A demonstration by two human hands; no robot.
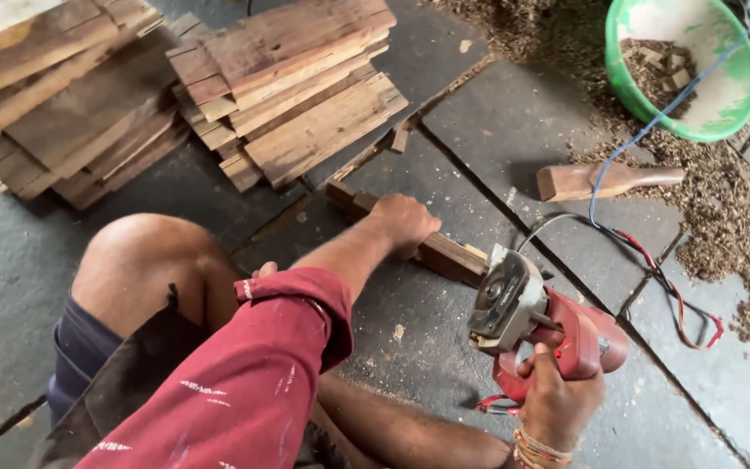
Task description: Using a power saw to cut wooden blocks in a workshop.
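The left hand point(405, 221) is closed over a narrow dark wooden strip point(444, 254) that lies flat on the grey stone floor point(496, 122). The palm presses down on it, which looks meant to pin the piece so it cannot slide or kick while a tool meets it. The strip runs out on both sides of that hand: one end points away toward the planks, the other reaches toward the tool.

The right hand point(557, 399) is wrapped tightly around the rear grip of a red power tool point(557, 334), seemingly a handheld electric planer or grinder. Its grey metal head point(503, 300) sits just at the near end of the strip, touching it or very nearly; the exact contact is hard to tell. The tool is tilted, head toward the wood, handle drawn back toward the body, so the arm can push along the strip's length.

A blue and red cable point(644, 243) trails off beyond the right hand across the floor. Past it lies a shaped wooden piece point(605, 180) with wood shavings point(731, 217) scattered around, and a green basin point(722, 104) holding shavings and small offcuts. Beyond the left hand, stacks of rough planks point(288, 95) are piled within reach. A bent knee point(145, 260) sits near the left arm.
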